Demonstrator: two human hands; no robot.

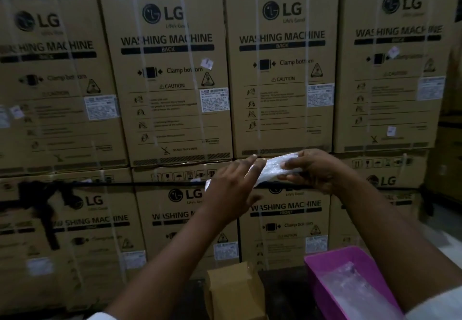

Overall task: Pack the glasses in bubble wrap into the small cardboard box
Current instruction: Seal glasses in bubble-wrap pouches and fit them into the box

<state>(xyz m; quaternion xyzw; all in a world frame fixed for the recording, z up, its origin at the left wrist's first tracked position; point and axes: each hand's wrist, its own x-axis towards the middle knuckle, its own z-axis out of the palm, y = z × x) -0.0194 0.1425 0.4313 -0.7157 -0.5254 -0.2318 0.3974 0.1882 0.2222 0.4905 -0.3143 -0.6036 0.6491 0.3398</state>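
Both my hands are raised at chest height and hold one bubble-wrapped bundle [271, 168] between them. My left hand [233, 187] covers its left end with the fingers laid over the wrap. My right hand [316, 169] pinches its right end. The glasses inside the wrap are hidden. Below, at the bottom centre, stands the small cardboard box [235, 292] with its flaps up.
A pink plastic bin [322, 269] at the bottom right holds more bubble-wrapped pieces [355, 289]. A wall of stacked large washing-machine cartons [172, 75] fills the whole background close behind the work spot.
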